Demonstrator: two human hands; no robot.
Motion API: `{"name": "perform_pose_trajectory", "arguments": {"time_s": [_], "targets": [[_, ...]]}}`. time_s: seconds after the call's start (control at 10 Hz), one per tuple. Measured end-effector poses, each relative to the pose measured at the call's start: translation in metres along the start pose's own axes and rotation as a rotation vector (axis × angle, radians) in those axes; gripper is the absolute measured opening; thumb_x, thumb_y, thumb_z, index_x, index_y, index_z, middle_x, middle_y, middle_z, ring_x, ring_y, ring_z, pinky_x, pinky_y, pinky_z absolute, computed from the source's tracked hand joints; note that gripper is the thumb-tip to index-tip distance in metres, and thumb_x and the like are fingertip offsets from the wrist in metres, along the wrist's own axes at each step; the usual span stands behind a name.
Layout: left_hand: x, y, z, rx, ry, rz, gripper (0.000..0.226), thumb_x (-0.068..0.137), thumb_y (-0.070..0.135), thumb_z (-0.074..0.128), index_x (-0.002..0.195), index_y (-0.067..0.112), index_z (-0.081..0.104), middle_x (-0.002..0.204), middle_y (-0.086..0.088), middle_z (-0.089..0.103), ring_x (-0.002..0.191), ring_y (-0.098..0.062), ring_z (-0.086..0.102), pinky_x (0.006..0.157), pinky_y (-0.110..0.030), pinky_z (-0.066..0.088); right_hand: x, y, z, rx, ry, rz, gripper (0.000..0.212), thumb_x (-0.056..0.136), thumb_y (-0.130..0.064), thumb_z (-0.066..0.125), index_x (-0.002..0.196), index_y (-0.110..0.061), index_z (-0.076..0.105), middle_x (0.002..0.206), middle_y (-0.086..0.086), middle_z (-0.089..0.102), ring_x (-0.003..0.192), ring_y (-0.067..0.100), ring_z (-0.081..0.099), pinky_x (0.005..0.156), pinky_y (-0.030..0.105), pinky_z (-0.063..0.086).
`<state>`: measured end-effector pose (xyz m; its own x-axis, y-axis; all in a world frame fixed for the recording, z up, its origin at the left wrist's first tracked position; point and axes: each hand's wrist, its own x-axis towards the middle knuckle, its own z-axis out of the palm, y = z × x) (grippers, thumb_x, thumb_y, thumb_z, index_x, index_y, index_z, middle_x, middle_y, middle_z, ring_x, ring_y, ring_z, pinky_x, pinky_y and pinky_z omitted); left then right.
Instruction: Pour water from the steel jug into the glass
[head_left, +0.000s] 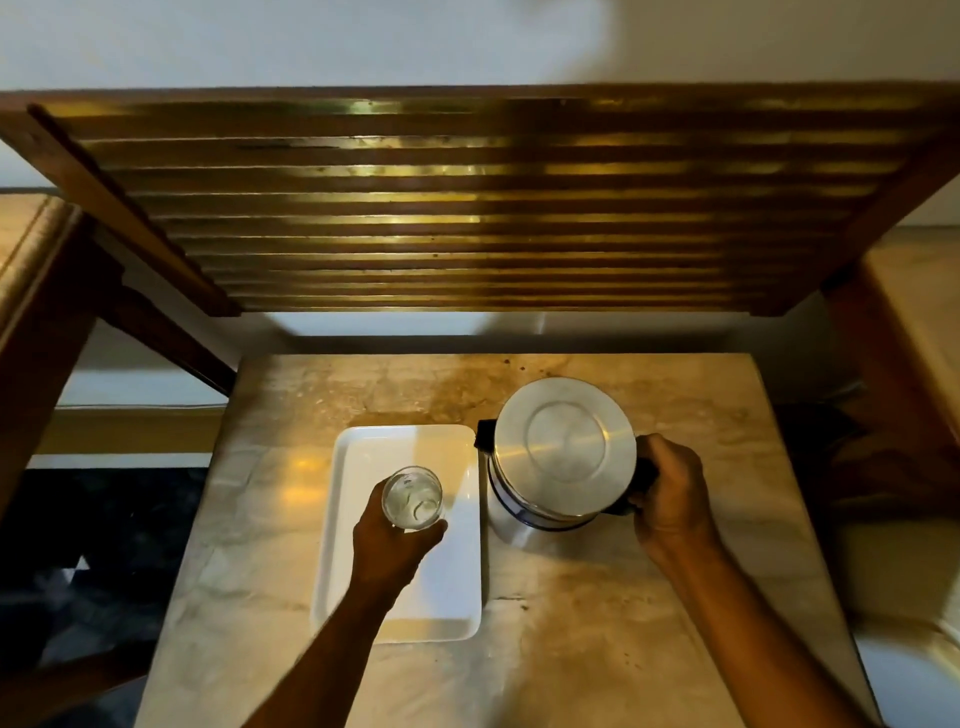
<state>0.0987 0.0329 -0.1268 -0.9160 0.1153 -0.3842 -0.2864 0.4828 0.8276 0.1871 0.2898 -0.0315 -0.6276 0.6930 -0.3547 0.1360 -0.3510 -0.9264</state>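
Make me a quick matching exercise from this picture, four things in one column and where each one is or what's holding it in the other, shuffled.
Column one:
1. steel jug
2. glass
3. white tray
4. slatted wooden rack

Column two:
A. held by the left hand
B. behind the marble table
C. handle gripped by the right hand
D. flat on the table, left of the jug

Pairs: 1-C, 2-A, 3-D, 4-B

One jug (563, 457) — one glass (413, 498) — one tray (358, 519)

Jug handle (641, 480) hidden by right hand (670, 499); forearms cut off at btm
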Motion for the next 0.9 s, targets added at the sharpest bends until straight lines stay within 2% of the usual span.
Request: {"name": "perform_pose_trajectory", "arguments": {"time_s": [0.1, 0.3, 0.4, 0.5, 0.6, 0.7, 0.8, 0.9], "targets": [[0.004, -0.011, 0.006, 0.019, 0.007, 0.016, 0.074, 0.056, 0.015, 0.096, 0.117, 0.031, 0.058, 0.111, 0.005, 0.066, 0.104, -0.021, 0.061, 0.086, -0.038, 0.05, 0.004, 0.005, 0.001, 0.008, -0.016, -0.01, 0.028, 0.075, -0.017, 0.047, 0.049, -0.009, 0.054, 0.038, 0.001, 0.048, 0.036, 0.021, 0.045, 0.034, 0.018, 0.035], [0.011, -0.019, 0.011, 0.038, 0.02, 0.014, 0.077, 0.057, 0.017, 0.096, 0.122, 0.028, 0.056, 0.112, 0.006, 0.063, 0.104, -0.019, 0.058, 0.086, -0.037, 0.049, 0.009, 0.011, 0.001, -0.014, -0.065, -0.045, 0.029, 0.073, -0.018, 0.045, 0.048, -0.012, 0.057, 0.039, -0.002, 0.051, 0.038, 0.017, 0.049, 0.034, 0.017, 0.037], [0.011, -0.019, 0.012, 0.047, 0.015, 0.032, 0.076, 0.057, 0.018, 0.096, 0.121, 0.029, 0.056, 0.111, 0.007, 0.064, 0.103, -0.017, 0.058, 0.085, -0.034, 0.048, 0.01, 0.011, 0.003, -0.042, -0.106, -0.103, 0.055, 0.084, 0.002, 0.039, 0.037, -0.022, 0.054, 0.036, -0.013, 0.046, 0.034, 0.007, 0.042, 0.034, 0.013, 0.034], [0.009, -0.022, 0.011, 0.06, -0.007, 0.029, 0.077, 0.056, 0.02, 0.097, 0.122, 0.026, 0.057, 0.114, 0.004, 0.065, 0.105, -0.019, 0.059, 0.09, -0.038, 0.051, 0.008, 0.011, 0.003, -0.063, -0.14, -0.127, 0.069, 0.085, 0.018, 0.032, 0.033, -0.026, 0.047, 0.035, -0.017, 0.04, 0.033, 0.001, 0.034, 0.035, 0.01, 0.032], [0.008, -0.022, 0.009, 0.071, -0.017, 0.044, 0.079, 0.055, 0.027, 0.097, 0.122, 0.028, 0.056, 0.116, 0.005, 0.066, 0.108, -0.02, 0.059, 0.093, -0.04, 0.051, 0.006, 0.009, 0.002, -0.072, -0.155, -0.148, 0.064, 0.084, 0.017, 0.037, 0.035, -0.025, 0.044, 0.036, -0.014, 0.037, 0.035, 0.0, 0.031, 0.035, 0.011, 0.031], [0.006, -0.016, 0.005, 0.092, -0.06, 0.045, 0.087, 0.049, 0.034, 0.099, 0.123, 0.033, 0.053, 0.116, 0.013, 0.062, 0.109, -0.016, 0.057, 0.091, -0.034, 0.048, 0.004, 0.006, 0.002, -0.073, -0.182, -0.183, 0.046, 0.074, -0.001, 0.045, 0.034, -0.023, 0.044, 0.036, -0.014, 0.038, 0.035, 0.001, 0.032, 0.035, 0.011, 0.033], [0.002, -0.005, -0.005, 0.095, -0.099, 0.03, 0.109, 0.04, 0.048, 0.098, 0.134, 0.033, 0.046, 0.127, 0.019, 0.053, 0.118, -0.013, 0.051, 0.1, -0.037, 0.045, 0.009, 0.005, -0.003, -0.183, -0.214, -0.157, 0.049, 0.08, 0.003, 0.049, 0.038, -0.021, 0.048, 0.037, -0.01, 0.042, 0.036, 0.004, 0.038, 0.036, 0.015, 0.037], [-0.014, 0.014, -0.023, 0.082, -0.069, 0.038, 0.126, 0.038, 0.067, 0.089, 0.147, 0.026, 0.039, 0.148, 0.009, 0.045, 0.134, -0.02, 0.045, 0.111, -0.044, 0.04, 0.002, -0.009, -0.011, -0.354, -0.217, -0.111, 0.048, 0.086, 0.014, 0.055, 0.054, -0.021, 0.052, 0.053, 0.0, 0.053, 0.05, 0.014, 0.049, 0.046, 0.03, 0.047]]}}
